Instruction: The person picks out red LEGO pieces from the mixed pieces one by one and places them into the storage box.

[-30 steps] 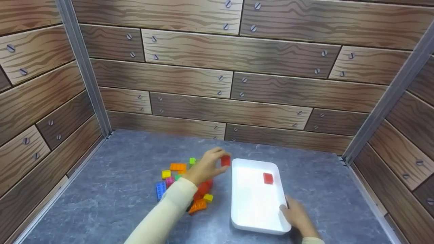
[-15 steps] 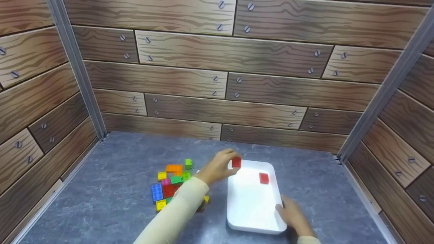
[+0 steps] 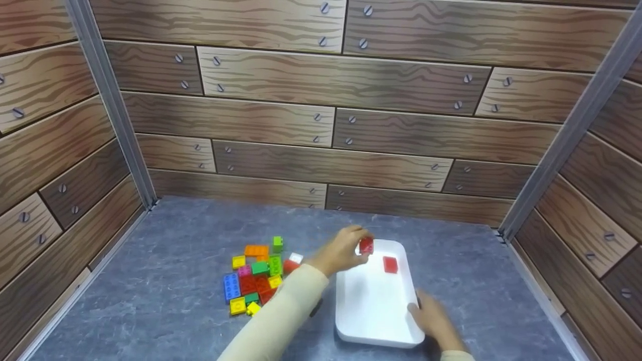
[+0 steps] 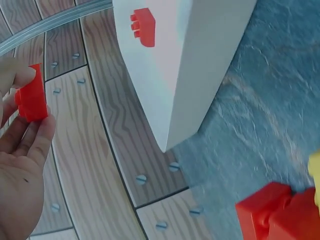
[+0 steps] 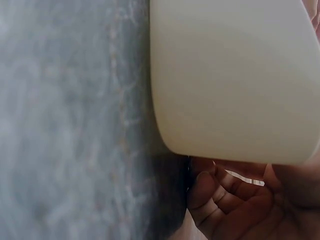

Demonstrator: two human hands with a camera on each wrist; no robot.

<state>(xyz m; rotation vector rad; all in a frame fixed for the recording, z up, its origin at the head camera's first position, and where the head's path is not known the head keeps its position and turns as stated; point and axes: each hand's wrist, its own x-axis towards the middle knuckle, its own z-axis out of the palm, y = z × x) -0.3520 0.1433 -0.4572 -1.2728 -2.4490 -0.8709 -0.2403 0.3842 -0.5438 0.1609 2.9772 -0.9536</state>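
Between the thumb and fingers of my left hand [image 3: 345, 250] is a red toy brick [image 3: 366, 245], held over the far left part of a white tray [image 3: 376, 311]. In the left wrist view, studs show on the side of this brick [image 4: 34, 97] facing the palm. A second red brick [image 3: 390, 264] lies inside the tray toward its far right. At the tray's near right side, my right hand [image 3: 432, 318] grips the wall with the thumb over the rim. The right wrist view has curled fingers [image 5: 230, 200] beside the tray's outer wall [image 5: 230, 90].
Left of the tray, a loose pile of toy bricks holds a blue brick [image 3: 231, 287], an orange brick [image 3: 257, 250], a green brick [image 3: 260, 267] and several others. My left forearm hides part of it. Plank-patterned walls [image 3: 281, 120] enclose the grey table [image 3: 175, 260].
My left hand has carried its red brick rightward, from beside the tray's far left corner to above the tray. More of the pile shows. My right hand keeps its hold on the tray.
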